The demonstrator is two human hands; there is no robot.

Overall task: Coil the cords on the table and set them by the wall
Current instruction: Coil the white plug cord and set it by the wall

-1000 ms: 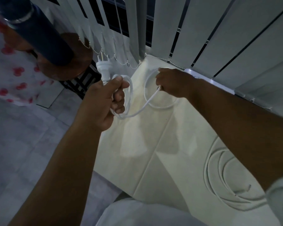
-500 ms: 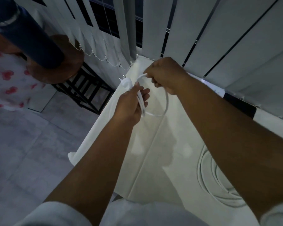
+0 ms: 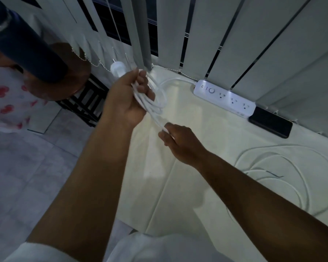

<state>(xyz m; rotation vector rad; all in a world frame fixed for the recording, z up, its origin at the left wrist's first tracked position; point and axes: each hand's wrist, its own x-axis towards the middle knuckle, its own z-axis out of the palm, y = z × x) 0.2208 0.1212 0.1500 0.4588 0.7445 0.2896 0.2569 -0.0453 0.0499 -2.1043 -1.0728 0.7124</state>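
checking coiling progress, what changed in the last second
The right hand came down off the far loop and now pinches the coil's low end. The left hand still grips the white cord, now gathered into several loops. The thin cord stays loose on the table.

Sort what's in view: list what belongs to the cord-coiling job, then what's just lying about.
Job: white power-strip cord bunched in left hand; right hand pinching it; white power strip; thin white cable loose on table.
Lying about: black flat phone-like slab; dark blue bottle.

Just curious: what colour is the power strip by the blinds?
White power strip, seen from the head view.
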